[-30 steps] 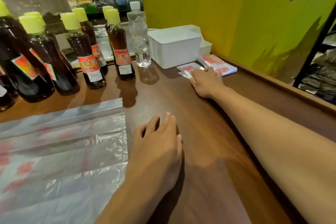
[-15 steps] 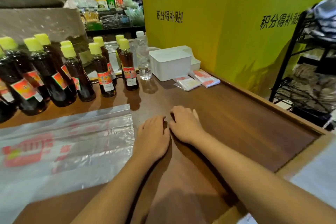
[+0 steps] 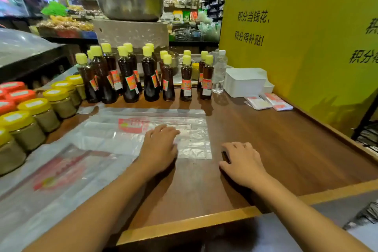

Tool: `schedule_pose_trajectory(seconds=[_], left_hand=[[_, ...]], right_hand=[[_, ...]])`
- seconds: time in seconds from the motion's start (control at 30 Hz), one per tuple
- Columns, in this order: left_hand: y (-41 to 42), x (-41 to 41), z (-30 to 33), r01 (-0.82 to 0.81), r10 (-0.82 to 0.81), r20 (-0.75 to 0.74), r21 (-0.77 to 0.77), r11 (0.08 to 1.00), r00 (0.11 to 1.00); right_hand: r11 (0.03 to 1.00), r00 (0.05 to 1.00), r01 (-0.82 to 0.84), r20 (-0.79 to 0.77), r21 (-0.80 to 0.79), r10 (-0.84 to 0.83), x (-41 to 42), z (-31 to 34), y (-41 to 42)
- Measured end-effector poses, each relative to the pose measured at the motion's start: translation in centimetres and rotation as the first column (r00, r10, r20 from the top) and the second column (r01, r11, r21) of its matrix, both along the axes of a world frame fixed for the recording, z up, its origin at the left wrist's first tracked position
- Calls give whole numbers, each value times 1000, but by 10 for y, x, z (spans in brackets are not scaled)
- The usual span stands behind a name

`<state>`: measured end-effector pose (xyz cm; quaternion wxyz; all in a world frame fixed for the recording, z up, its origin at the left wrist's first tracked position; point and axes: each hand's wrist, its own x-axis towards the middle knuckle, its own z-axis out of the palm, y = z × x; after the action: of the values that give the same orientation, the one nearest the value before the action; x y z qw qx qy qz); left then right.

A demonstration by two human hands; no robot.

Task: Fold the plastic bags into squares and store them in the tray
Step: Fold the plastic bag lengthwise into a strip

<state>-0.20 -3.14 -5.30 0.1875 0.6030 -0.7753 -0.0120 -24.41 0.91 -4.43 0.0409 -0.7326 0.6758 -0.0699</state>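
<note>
A clear plastic bag (image 3: 190,129) with a red print lies flat on the brown table (image 3: 286,149). My left hand (image 3: 158,147) rests palm down on it, fingers spread. My right hand (image 3: 242,161) lies flat on the bare wood just right of the bag's edge, holding nothing. More clear bags (image 3: 51,180) are spread over the table's left side. The white tray (image 3: 244,83) stands at the back right by the yellow wall. Two folded bag squares (image 3: 258,102) (image 3: 277,104) lie on the table just in front of the tray.
A row of dark sauce bottles (image 3: 147,75) with yellow caps and a clear water bottle (image 3: 219,71) stand along the back. Jars with yellow and orange lids (image 3: 30,120) line the left. A yellow wall (image 3: 306,47) bounds the right; the table's front edge (image 3: 184,225) is near me.
My right hand drew back from the folded squares near the tray to the table's middle. My left hand moved left onto a spread bag. The view pulled back.
</note>
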Motion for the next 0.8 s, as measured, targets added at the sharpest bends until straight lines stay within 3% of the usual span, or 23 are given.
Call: schedule_pose_trajectory(seconds=[0.1, 0.17, 0.23, 0.37, 0.47, 0.57, 0.67, 0.8], left_hand=[[6, 62, 0, -206, 206, -7, 26, 978, 979], [13, 92, -7, -242, 242, 1, 74, 968, 970], [21, 112, -17, -225, 226, 6, 100, 969, 974], [27, 127, -25, -192, 199, -131, 64, 979, 971], [24, 128, -28, -199, 207, -158, 63, 978, 965], [21, 129, -34, -265, 271, -127, 61, 962, 954], [15, 128, -34, -280, 280, -45, 7, 960, 959], [13, 132, -33, -233, 233, -15, 11, 972, 972]], right_hand=[[992, 996, -72, 38, -103, 77, 42, 2, -7], [976, 982, -181, 40, -119, 187, 73, 3, -19], [962, 962, -270, 33, -41, 271, 97, 1, -35], [941, 945, -322, -18, 106, 326, 112, -11, -60], [947, 943, -319, 86, -30, 320, 100, -20, -59], [965, 973, -179, 111, -190, 202, 89, -25, -56], [992, 995, -41, 82, -123, 51, 69, -21, -58], [993, 985, -112, 128, -25, 114, 43, -14, -63]])
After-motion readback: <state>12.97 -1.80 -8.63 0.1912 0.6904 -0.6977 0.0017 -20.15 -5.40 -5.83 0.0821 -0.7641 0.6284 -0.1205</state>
